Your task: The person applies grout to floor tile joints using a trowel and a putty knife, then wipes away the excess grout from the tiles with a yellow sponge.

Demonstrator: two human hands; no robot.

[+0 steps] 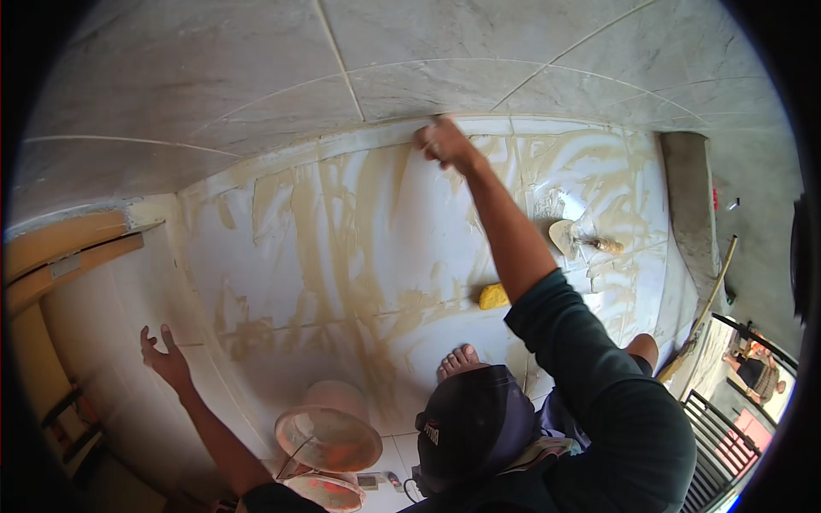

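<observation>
1. Right hand (441, 144): positioned at the white strip (376, 135) along the wall's foot. Grip curled; whether it enclosed anything could not be told.
2. Left hand (168, 361): extended to the left, grip released, fingers parted, nothing held.
3. Tiled floor (440, 209): lay before the person, below the wall, with tan smears across tiles and joints.
4. Trowel (563, 238) and yellow lump (493, 297): both rested on the floor, on opposite sides of the right forearm.
5. Judgement: the step in hand appeared to be working the smears at the wall edge; the next move called for steady, low contact along that strip.
</observation>
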